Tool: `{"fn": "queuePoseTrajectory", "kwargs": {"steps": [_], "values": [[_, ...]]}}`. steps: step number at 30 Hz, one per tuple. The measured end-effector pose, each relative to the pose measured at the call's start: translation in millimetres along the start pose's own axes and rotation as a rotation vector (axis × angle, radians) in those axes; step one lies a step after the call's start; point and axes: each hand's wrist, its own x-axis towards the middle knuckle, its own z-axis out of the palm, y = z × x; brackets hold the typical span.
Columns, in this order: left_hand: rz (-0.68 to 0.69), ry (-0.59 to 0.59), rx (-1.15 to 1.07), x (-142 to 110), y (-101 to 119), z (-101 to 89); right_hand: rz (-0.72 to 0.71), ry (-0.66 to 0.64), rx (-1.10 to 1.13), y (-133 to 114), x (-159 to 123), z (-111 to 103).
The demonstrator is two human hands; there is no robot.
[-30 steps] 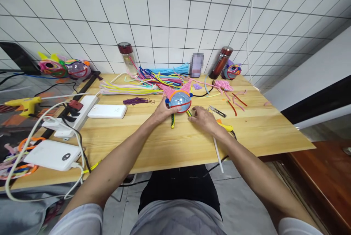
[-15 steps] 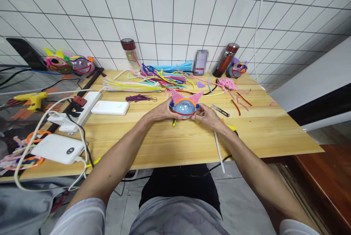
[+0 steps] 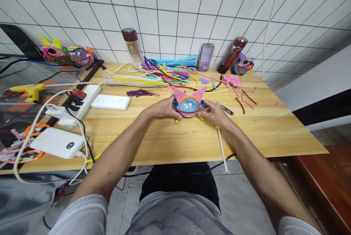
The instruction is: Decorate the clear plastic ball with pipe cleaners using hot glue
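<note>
A: Where do we have the ball [image 3: 188,107]?
B: Between our two hands, near the middle of the table [image 3: 164,143], its pink ears [image 3: 179,95] uppermost. We can't tell whether it bears on the wood or hangs just above.
A: And which step are we at?
B: Steadying and squaring it up, we'd judge: both hands are on it and no tool is in use.
A: How do our hands grip?
B: Our left hand [image 3: 166,108] clasps one side, thumb low across the front. Our right hand [image 3: 213,113] grasps the opposite lower edge, fingers curled in. Some fingertips are hidden.
A: Our arms?
B: Both reach forward and slant inward, the hands almost level.
A: What does the next move call for?
B: Light, even pressure from both sides, we think, so that neither ear gets bent.
</note>
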Motion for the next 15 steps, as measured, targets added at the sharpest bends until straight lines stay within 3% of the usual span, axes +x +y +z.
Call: {"fn": "queuePoseTrajectory", "kwargs": {"steps": [11, 15], "values": [[-0.116, -0.04, 0.116, -3, 13, -2.4, -0.041, 0.03, -0.06, 4, 0, 2], [-0.141, -0.077, 0.137, -3, 17, -4.0, -0.046, 0.135, -0.192, 1, -12, -14]]}}
